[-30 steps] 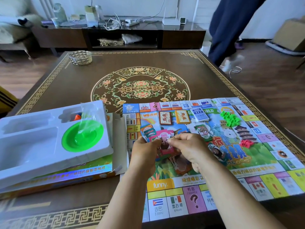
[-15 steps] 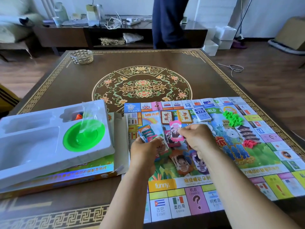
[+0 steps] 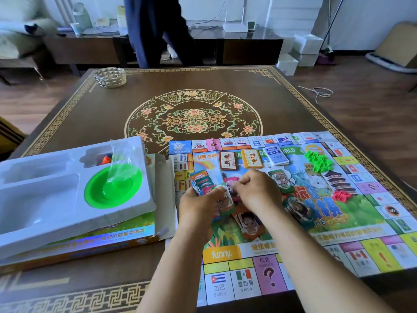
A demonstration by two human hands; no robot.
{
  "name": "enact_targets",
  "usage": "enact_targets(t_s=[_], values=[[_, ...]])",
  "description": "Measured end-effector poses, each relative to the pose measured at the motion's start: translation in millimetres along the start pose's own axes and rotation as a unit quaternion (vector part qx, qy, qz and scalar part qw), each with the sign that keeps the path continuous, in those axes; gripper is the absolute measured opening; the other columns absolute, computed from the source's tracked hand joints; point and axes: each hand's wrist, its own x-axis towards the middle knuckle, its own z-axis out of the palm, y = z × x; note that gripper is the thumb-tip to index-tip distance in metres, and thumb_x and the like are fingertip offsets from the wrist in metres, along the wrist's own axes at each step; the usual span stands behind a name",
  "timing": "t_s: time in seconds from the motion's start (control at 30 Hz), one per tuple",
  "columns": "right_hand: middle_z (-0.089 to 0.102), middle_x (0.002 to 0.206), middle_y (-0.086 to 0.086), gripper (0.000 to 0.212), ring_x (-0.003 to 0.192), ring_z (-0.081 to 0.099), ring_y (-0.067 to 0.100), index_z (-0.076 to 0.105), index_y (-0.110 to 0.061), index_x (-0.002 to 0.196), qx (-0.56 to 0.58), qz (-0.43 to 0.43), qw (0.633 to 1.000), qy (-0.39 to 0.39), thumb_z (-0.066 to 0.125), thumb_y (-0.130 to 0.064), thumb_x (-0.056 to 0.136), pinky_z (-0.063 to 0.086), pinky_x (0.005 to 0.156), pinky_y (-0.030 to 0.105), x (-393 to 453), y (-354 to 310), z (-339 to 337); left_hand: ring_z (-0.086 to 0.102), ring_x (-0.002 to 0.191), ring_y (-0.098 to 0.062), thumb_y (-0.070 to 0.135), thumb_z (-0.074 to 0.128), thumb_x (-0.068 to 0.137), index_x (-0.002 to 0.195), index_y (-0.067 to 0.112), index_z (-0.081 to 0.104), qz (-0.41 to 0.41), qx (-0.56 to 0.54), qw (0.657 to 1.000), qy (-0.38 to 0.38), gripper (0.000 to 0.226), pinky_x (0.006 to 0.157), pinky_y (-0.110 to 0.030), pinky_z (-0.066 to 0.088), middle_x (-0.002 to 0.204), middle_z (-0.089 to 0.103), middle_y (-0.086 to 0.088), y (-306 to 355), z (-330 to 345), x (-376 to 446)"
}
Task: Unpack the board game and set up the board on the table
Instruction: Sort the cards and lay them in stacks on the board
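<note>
The colourful game board (image 3: 338, 251) lies unfolded on the right half of the brown table (image 3: 194, 91). My left hand (image 3: 198, 206) grips a fanned stack of play money (image 3: 203, 180) over the board's left part. My right hand (image 3: 259, 193) is beside it, its fingers curled at the top bill of that stack. Loose bills with cartoon faces (image 3: 248, 222) lie on the board under my hands. Three card decks (image 3: 251, 158) sit near the board's far edge. Green houses (image 3: 318, 160) and red pieces (image 3: 343, 195) lie to the right.
The white plastic insert tray (image 3: 45, 199) with a green bowl (image 3: 114, 186) rests on the open game box (image 3: 101, 242) at the left. A woven dish (image 3: 110, 77) sits at the far left corner. A person's legs (image 3: 155, 30) stand behind the table.
My right hand laid a pink bill down further out on the board and has come back to the stack in my left hand. The person behind the table has walked from right to left.
</note>
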Motion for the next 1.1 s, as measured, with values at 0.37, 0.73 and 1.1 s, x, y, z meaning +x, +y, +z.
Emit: enact_targets(t_s=[0.37, 0.73, 1.1], values=[[0.07, 0.074, 0.003, 0.015, 0.067, 0.061, 0.018, 0.066, -0.016, 0.072, 0.283, 0.049, 0.956, -0.052, 0.069, -0.027, 0.082, 0.053, 0.065, 0.034, -45.1, 25.1, -19.6, 0.067, 0.065, -0.026, 0.004, 0.069, 0.082, 0.086, 0.006, 0.063, 0.014, 0.017, 0.999, -0.037, 0.007, 0.066, -0.038, 0.057, 0.079, 0.07, -0.014, -14.5, 24.9, -9.6], [0.063, 0.065, 0.0, 0.018, 0.059, 0.054, 0.016, 0.063, -0.017, 0.069, 0.268, 0.068, 0.961, 0.006, 0.068, -0.024, 0.084, 0.04, 0.056, 0.025, -31.6, 51.3, -48.0, 0.065, 0.079, -0.033, -0.006, 0.049, 0.091, 0.088, 0.004, 0.06, -0.004, 0.086, 0.992, -0.09, 0.015, 0.082, -0.048, 0.053, 0.088, 0.068, -0.018, -13.4, 61.1, -20.3], [0.071, 0.088, 0.014, 0.02, 0.076, 0.064, 0.025, 0.069, -0.001, 0.087, 0.112, 0.109, 0.987, 0.037, 0.062, -0.02, 0.087, 0.051, 0.07, 0.031, 50.7, 76.4, -65.8, 0.062, 0.071, -0.029, 0.003, 0.061, 0.087, 0.081, 0.009, 0.057, 0.001, 0.117, 0.991, -0.059, 0.009, 0.079, -0.05, 0.053, 0.083, 0.065, -0.016, -10.0, 79.2, -0.7]])
